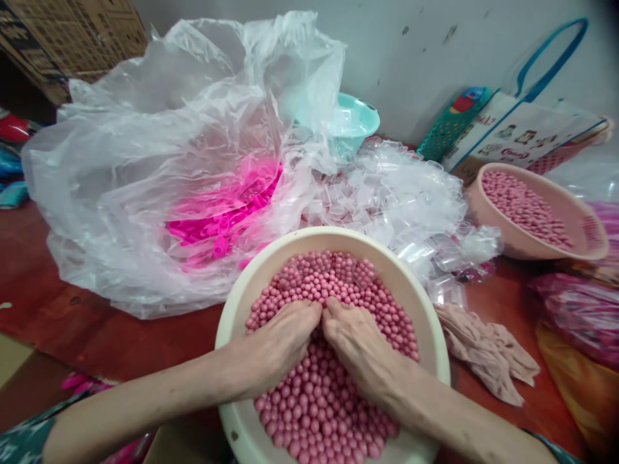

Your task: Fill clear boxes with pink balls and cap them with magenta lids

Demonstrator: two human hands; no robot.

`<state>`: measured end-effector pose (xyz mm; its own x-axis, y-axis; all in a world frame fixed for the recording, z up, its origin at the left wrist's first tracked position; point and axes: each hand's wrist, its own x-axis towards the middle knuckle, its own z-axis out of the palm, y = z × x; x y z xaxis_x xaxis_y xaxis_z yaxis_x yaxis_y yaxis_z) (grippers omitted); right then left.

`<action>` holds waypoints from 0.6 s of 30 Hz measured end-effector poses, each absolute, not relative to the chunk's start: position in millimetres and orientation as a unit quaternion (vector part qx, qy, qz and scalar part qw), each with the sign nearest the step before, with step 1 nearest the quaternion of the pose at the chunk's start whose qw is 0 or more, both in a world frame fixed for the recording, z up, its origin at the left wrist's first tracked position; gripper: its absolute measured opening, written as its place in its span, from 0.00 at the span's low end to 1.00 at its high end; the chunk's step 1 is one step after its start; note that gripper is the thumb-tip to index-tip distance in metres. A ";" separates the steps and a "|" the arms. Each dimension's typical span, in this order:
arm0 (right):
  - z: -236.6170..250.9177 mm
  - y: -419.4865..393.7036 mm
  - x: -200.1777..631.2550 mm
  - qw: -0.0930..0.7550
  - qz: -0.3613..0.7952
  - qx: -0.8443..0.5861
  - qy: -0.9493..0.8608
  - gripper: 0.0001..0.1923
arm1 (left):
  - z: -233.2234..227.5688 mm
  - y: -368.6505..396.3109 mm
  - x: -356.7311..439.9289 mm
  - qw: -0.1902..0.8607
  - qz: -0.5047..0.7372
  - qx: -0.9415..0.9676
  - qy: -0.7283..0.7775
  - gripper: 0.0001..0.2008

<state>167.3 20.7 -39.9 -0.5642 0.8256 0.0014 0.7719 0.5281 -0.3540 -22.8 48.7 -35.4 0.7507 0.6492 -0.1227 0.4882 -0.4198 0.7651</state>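
A cream-coloured basin point(438, 341) full of small round pink balls point(314, 399) stands in front of me. My left hand point(285, 341) and my right hand point(355, 341) reach into it from both sides and meet near its middle. The fingers of both hands are curled in, with the fingertips close together among the balls. What they hold, if anything, is hidden behind the hands. Beyond them a small clear plastic piece point(363, 274) seems to lie on the balls.
A large clear plastic bag point(120, 174) with bright pink plastic pieces point(222, 225) lies at the left. Behind the basin are a heap of clear plastic pieces point(387, 193) and a turquoise bowl point(358, 119). At right stand a pink basket point(503, 219) of balls and a beige cloth point(488, 348).
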 end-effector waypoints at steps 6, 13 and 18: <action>-35.9 45.4 174.3 0.186 0.338 -0.482 -0.787 0.05 | -40.4 60.1 -27.6 0.448 0.107 0.767 0.447 0.17; -20.7 47.8 184.5 0.210 0.455 -0.554 -0.665 0.13 | -35.7 53.3 -34.0 0.405 0.103 0.783 0.461 0.20; -22.3 43.7 194.8 0.182 0.550 -0.566 -0.586 0.14 | -38.0 45.8 -38.7 0.370 0.093 0.819 0.429 0.19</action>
